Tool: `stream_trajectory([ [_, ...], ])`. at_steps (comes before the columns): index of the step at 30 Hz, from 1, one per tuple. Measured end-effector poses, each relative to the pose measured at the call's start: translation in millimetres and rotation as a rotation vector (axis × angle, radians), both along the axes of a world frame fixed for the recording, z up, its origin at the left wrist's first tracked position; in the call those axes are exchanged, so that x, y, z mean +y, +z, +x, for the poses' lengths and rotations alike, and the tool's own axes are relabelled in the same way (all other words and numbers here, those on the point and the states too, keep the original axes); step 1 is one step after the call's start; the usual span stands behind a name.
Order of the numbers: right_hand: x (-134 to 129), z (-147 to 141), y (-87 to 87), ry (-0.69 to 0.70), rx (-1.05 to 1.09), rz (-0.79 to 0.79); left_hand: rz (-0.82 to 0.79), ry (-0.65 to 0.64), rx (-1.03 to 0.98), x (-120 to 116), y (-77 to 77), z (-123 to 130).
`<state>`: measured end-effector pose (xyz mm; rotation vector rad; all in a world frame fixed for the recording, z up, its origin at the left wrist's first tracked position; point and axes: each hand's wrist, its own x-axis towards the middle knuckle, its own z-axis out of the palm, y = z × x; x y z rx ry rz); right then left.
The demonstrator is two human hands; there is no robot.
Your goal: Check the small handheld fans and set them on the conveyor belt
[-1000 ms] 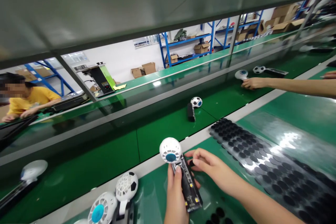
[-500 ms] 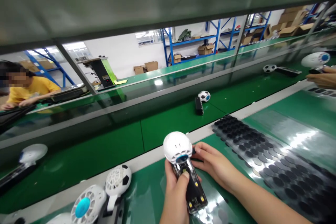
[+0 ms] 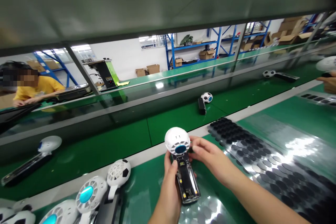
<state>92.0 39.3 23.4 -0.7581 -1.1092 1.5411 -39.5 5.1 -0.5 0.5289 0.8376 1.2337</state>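
Note:
A handheld fan with a white round head (image 3: 177,140) and a dark see-through handle (image 3: 187,183) stands tilted in front of me. Its handle is gripped by my left hand (image 3: 169,178), thumb along the near edge. My right hand (image 3: 207,155) is at the right side of the fan head, fingertips pinched together. Something small and dark shows at those fingertips, but I cannot make it out. To the right of my right arm lies a clear sheet with rows of black round discs (image 3: 246,147). Under the fan, another sheet with round shapes (image 3: 207,211) reflects light.
Several more fans (image 3: 91,194) lie at the lower left of the bench. Beyond a pale rail runs a green conveyor belt (image 3: 131,129) carrying fans, one a football-patterned fan (image 3: 206,98). A co-worker's hand (image 3: 329,82) is at the right edge; a person in yellow (image 3: 39,89) sits across.
My view has shifted slightly. The held fan is turned more upright, its blue centre facing me more, and my left thumb has moved to the handle's edge. My right hand stays beside the head.

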Motion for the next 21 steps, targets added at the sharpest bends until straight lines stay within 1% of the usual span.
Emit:
stream_trajectory([
  [2, -5.2, 1.9, 10.4, 0.058, -0.283, 0.086, -0.031, 0.04, 0.025, -0.4, 2.1, 1.2],
  [4, -10.5, 1.4, 19.2, 0.08, -0.587, 0.19, -0.05, 0.1, 0.068, -1.3, 2.9, 2.2],
  [5, -12.8, 0.6, 22.3, 0.079, -0.698, 0.225, -0.057, 0.121, 0.087, -1.7, 2.9, 2.6],
  [6, -14.6, -0.3, 24.4, 0.076, -0.763, 0.242, -0.061, 0.131, 0.103, -2.2, 2.7, 2.8],
  [9, -17.2, -2.3, 26.1, 0.068, -0.851, 0.268, -0.068, 0.122, 0.124, -2.8, 2.0, 2.9],
  [13, -17.3, -1.7, 24.0, 0.072, -0.891, 0.27, -0.073, 0.118, 0.151, -1.3, -1.2, 2.9],
  [21, -17.0, -3.8, 23.0, 0.077, -0.926, 0.249, -0.054, 0.191, 0.253, 4.2, -21.0, 4.5],
])
